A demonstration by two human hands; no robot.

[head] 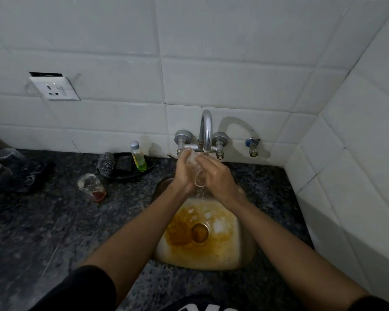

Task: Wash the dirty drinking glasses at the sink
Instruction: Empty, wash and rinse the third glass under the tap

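Note:
A clear drinking glass (198,170) is held tilted under the tap spout (206,131), its mouth facing down towards me. My left hand (184,173) wraps its left side and my right hand (216,176) grips its right side. Water runs out of the glass into the stained sink (245,254). A second glass (91,187), dirty with reddish-brown liquid at the bottom, stands on the counter to the left of the sink.
A black dish (142,170) behind the sink's left side holds a steel scrubber (106,162), a dark sponge and a small bottle of green liquid (138,159). Upturned glasses (7,158) rest on a dark cloth at far left. The tiled wall closes the right side.

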